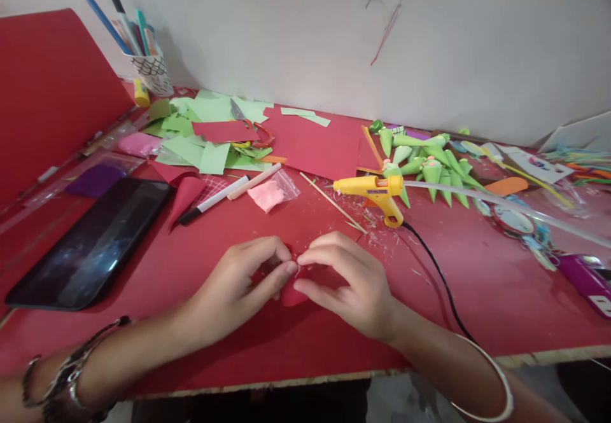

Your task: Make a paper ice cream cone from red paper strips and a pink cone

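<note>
one red piece [293, 296] between left grip [245, 273] and right grip [356, 280], showing below

Your left hand [255, 270] and right hand [351, 280] meet above the red table [200, 334], fingertips pinching a small red piece [292, 294] between them. Beyond your right hand lies a yellow glue gun [370, 187], its black cord [434, 264] running toward your right wrist; a thin wooden stick [329, 200] lies near its nozzle. Green cones [432, 173] crowd together past the gun. At your left, a dark phone [90, 245] lies flat, near a rolled red cone [186, 198] and a white marker [223, 194].
</note>
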Tool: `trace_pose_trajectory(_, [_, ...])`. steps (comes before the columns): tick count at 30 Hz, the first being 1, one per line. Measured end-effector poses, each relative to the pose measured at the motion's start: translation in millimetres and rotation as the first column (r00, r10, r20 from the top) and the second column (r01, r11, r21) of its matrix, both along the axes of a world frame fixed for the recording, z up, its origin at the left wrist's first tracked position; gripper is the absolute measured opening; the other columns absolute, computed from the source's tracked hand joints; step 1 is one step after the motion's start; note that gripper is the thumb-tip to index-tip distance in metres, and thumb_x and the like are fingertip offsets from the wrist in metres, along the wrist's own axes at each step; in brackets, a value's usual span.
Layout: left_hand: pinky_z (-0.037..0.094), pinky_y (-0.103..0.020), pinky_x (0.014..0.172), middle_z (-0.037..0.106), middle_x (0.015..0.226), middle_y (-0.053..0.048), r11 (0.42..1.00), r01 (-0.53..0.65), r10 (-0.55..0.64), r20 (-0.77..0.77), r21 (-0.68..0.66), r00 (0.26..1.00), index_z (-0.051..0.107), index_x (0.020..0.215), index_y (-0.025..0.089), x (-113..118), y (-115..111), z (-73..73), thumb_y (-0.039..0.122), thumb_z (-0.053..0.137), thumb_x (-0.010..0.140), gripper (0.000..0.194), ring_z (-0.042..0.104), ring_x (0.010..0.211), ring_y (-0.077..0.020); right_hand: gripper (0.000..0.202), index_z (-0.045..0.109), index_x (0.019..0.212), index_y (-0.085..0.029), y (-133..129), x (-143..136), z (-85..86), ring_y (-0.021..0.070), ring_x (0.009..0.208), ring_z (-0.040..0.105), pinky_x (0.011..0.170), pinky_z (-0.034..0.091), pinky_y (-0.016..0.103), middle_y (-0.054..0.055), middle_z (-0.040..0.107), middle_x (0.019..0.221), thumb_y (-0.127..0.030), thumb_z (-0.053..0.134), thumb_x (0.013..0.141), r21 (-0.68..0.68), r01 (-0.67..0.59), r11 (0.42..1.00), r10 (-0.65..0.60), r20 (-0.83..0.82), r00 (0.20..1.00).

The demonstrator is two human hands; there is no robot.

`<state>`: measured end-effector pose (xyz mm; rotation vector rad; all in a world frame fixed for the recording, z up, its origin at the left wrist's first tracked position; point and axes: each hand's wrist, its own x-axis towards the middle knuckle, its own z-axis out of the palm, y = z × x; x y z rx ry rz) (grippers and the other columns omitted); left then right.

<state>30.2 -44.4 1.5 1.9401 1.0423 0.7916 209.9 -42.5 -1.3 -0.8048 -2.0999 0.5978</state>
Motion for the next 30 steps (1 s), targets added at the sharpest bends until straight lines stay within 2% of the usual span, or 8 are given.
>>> trace_pose_trajectory(6, [0.036,-0.013,0.051,0.051,0.055,0.006,1.000,0.001,-0.002,0.024,0.015,1.000,0.048,0.067,0.017,0,-2,-2.7,0.017,0.044,0.084,0.017,0.048,0.051,-0.0042,0.007,0.053,0.084,-0.014,-5,-4,-1.6,0.0082,0.080,0.053,0.073,0.043,0.019,0.002,0.055,0.082,-0.010,0.055,0.078,0.026,0.043,0.999,-0.042,-0.021,0.999])
trace_pose_trajectory(11, [0.037,-0.014,0.051,0.051,0.056,0.006,1.000,0.001,-0.002,0.029,0.020,1.000,0.047,0.066,0.017,0,-2,-0.6,0.017,0.044,0.084,0.018,0.048,0.051,-0.0044,0.006,0.052,0.082,-0.014,-4,-1,0.3,0.0083,0.078,0.051,0.072,0.042,0.019,0.002,0.053,0.080,-0.009,0.051,0.081,0.022,0.064,0.998,-0.065,0.049,0.997])
trace_pose_trajectory(15, [0.037,-0.015,0.051,0.050,0.055,0.006,1.000,-0.010,0.009,0.024,0.024,1.000,0.046,0.066,0.017,-1,-1,0.5,0.018,0.044,0.084,0.018,0.048,0.051,-0.0050,0.008,0.052,0.083,-0.015,2,2,1.2,0.0078,0.074,0.050,0.070,0.042,0.019,0.001,0.053,0.077,-0.007,0.049,0.080,0.042,0.153,0.987,-0.153,0.003,0.988])
trace_pose_trajectory(20, [0.038,-0.015,0.051,0.049,0.058,0.006,0.998,-0.053,0.051,0.042,0.038,0.998,0.046,0.072,0.018,-3,1,-2.9,0.017,0.043,0.084,0.012,0.047,0.052,-0.0052,0.023,0.054,0.093,-0.016,5,2,1.8,0.0105,0.088,0.051,0.080,0.041,0.023,0.003,0.053,0.090,-0.002,0.043,0.079,0.013,0.127,0.992,-0.127,-0.014,0.992])
trace_pose_trajectory(24, [0.041,-0.017,0.055,0.050,0.069,0.003,0.992,-0.090,0.083,0.078,0.091,0.993,0.045,0.081,0.019,-4,3,-5.1,0.017,0.046,0.082,0.002,0.049,0.060,-0.0069,0.028,0.049,0.105,-0.017,5,2,3.9,0.0113,0.084,0.051,0.077,0.043,0.024,0.003,0.052,0.090,-0.011,0.051,0.077,-0.188,0.039,0.981,-0.049,-0.050,0.998])
trace_pose_trajectory(27, [0.041,-0.018,0.058,0.050,0.072,0.002,0.989,-0.034,0.026,0.059,0.146,0.998,0.047,0.082,0.019,-3,4,-4.6,0.016,0.047,0.081,0.003,0.048,0.064,-0.0078,0.011,0.052,0.089,-0.019,6,1,3.4,0.0086,0.069,0.051,0.065,0.043,0.021,-0.002,0.053,0.077,-0.017,0.053,0.078,-0.336,-0.076,0.939,0.062,-0.053,0.997])
trace_pose_trajectory(28, [0.041,-0.018,0.058,0.050,0.072,0.002,0.986,-0.013,0.005,0.049,0.164,0.999,0.047,0.082,0.019,-3,4,-4.4,0.015,0.047,0.081,0.004,0.048,0.064,-0.0079,0.002,0.053,0.081,-0.019,6,1,2.7,0.0082,0.066,0.050,0.062,0.042,0.020,-0.002,0.052,0.073,-0.019,0.053,0.079,-0.352,-0.085,0.932,0.069,-0.056,0.996])
trace_pose_trajectory(30, [0.041,-0.019,0.061,0.051,0.074,0.002,0.977,-0.001,-0.006,0.032,0.213,0.999,0.048,0.083,0.019,-3,7,-4.5,0.016,0.047,0.081,0.004,0.048,0.067,-0.0087,0.004,0.051,0.075,-0.019,9,1,0.5,0.0083,0.065,0.050,0.060,0.041,0.020,-0.003,0.051,0.070,-0.021,0.052,0.079,-0.384,-0.064,0.921,0.031,-0.093,0.995])
